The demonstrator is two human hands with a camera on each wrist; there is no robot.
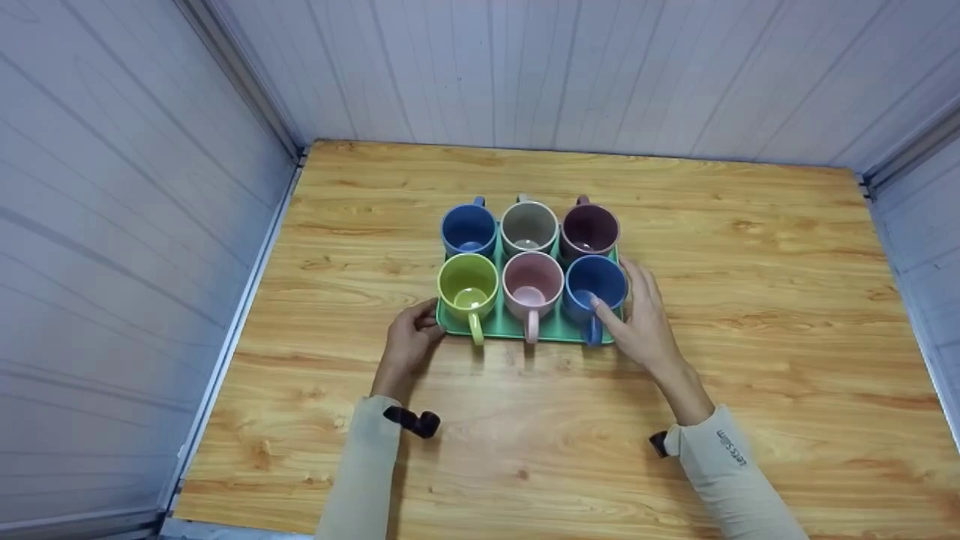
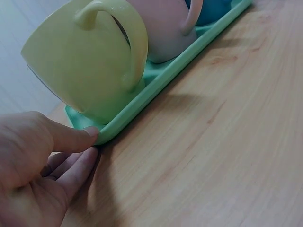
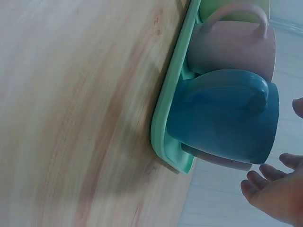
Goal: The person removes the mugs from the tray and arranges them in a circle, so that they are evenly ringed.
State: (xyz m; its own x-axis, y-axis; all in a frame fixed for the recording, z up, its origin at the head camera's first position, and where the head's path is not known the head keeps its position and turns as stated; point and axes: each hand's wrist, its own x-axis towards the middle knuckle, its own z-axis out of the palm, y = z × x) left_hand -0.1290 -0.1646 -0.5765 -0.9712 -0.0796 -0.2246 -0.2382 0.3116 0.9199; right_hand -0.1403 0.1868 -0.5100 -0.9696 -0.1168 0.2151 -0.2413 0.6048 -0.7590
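A green tray (image 1: 491, 330) bears several mugs in two rows. In front stand a yellow-green mug (image 1: 468, 281), a pink mug (image 1: 533, 279) and a blue mug (image 1: 596, 277), their handles toward me. Behind them are another blue mug (image 1: 469, 225), a grey-beige mug (image 1: 529, 225) and a dark purple mug (image 1: 590, 227), handles pointing away. My left hand (image 1: 410, 341) pinches the tray's near left corner; in the left wrist view its thumb (image 2: 78, 138) lies on the rim, fingers below. Beside the front blue mug is my right hand (image 1: 646, 319), fingers spread, apart from the mug in the right wrist view.
The tray sits on a wood-grain table (image 1: 517, 457), with bare wood around it on all sides. White panel walls (image 1: 480, 75) stand behind the table and along its left and right sides.
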